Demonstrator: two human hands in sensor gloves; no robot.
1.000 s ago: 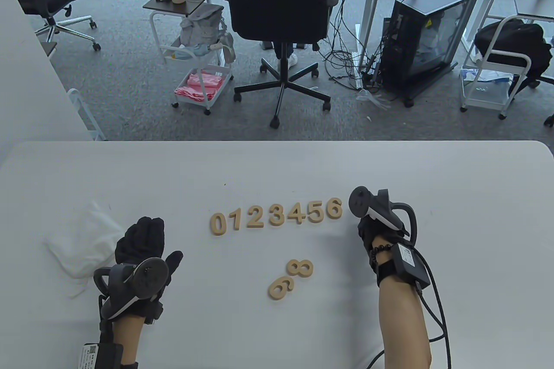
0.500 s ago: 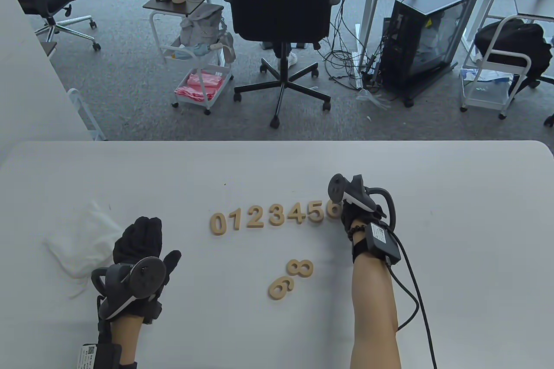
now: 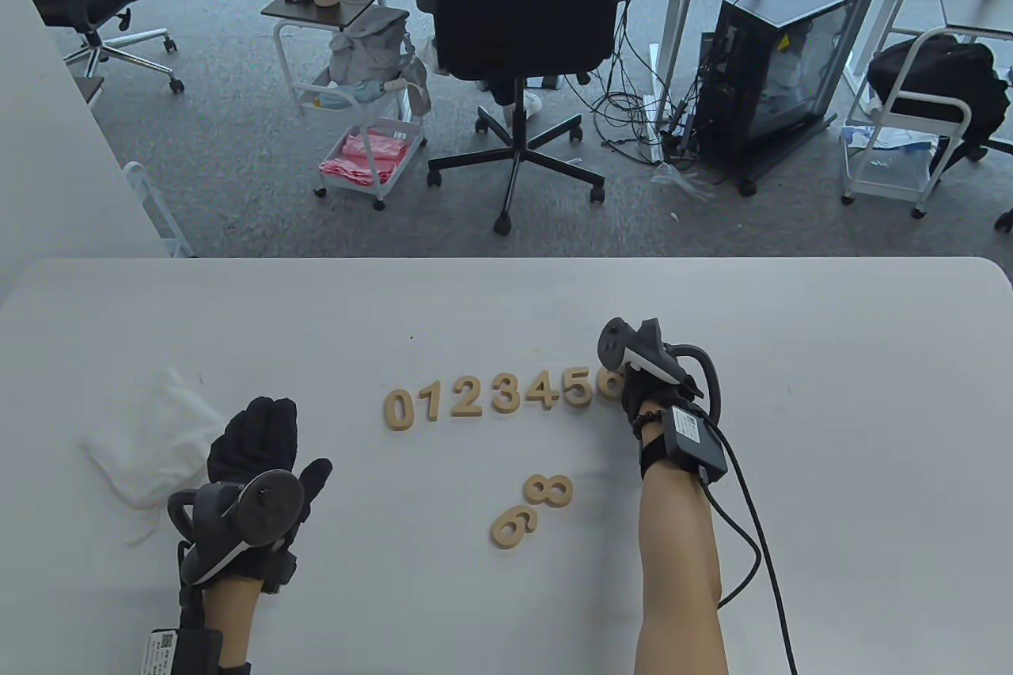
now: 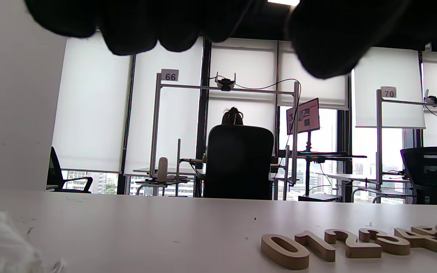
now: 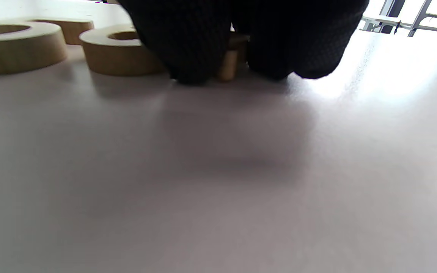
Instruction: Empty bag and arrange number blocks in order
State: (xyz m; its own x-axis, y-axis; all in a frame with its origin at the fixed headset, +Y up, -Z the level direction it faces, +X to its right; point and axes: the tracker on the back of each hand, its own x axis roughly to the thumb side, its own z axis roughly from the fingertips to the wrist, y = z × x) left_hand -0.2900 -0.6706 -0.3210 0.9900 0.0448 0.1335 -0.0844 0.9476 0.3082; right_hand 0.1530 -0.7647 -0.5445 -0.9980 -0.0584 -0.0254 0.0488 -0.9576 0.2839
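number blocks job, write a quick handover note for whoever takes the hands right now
Right hand: fingers down at the right end of the row, a wooden block between them, likely the 7; the hand partly covers the 6. Whether it grips is unclear.
Left hand: resting on the table beside the white bag, holding nothing.
Done: bag lies flat, apparently emptied; 0 through 6 in order.
Left: the 8 and the 9, loose below the row, go after the 7.

White table (image 3: 831,358). On it — a row of wooden number blocks (image 3: 491,395) at centre, 0 leftmost; two loose blocks, 8 (image 3: 549,491) and 6 (image 3: 514,527), touching, nearer the front edge; crumpled white bag (image 3: 150,441) at left.
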